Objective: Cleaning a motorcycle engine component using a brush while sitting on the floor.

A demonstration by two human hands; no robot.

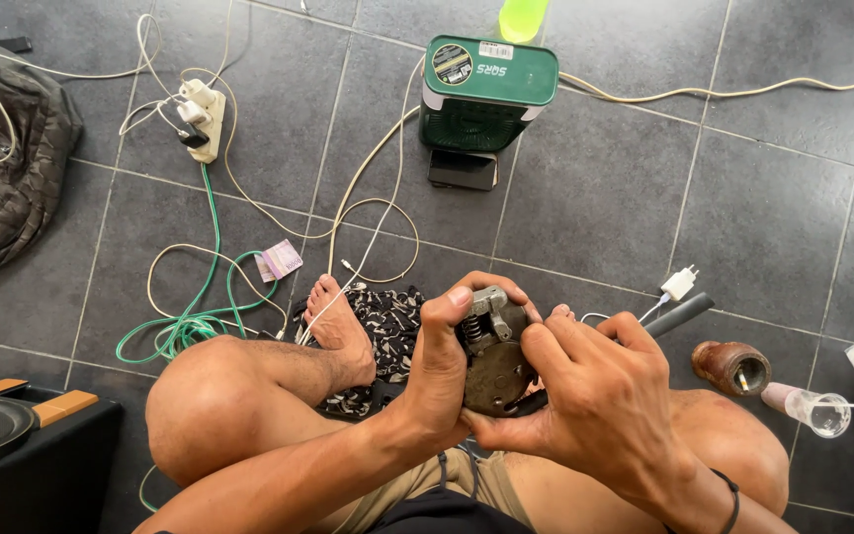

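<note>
I sit cross-legged on a grey tiled floor. My left hand (442,361) grips a round, dark metal mechanical part (491,356) with a visible spring and a grey bracket on top. My right hand (595,396) wraps the part's right side, fingers pressed against it, and a black-handled tool (679,314) sticks out to the upper right from behind this hand. Both hands hold the part above my lap. A patterned black-and-white cloth (387,326) lies under my foot (338,321).
A green box-shaped appliance (486,94) stands ahead with a dark phone (462,170) at its base. White power strip (202,119), green and beige cables (200,316), a camouflage bag (2,158), a brown cylinder (731,366), a clear tube (812,407), a charger plug (679,284).
</note>
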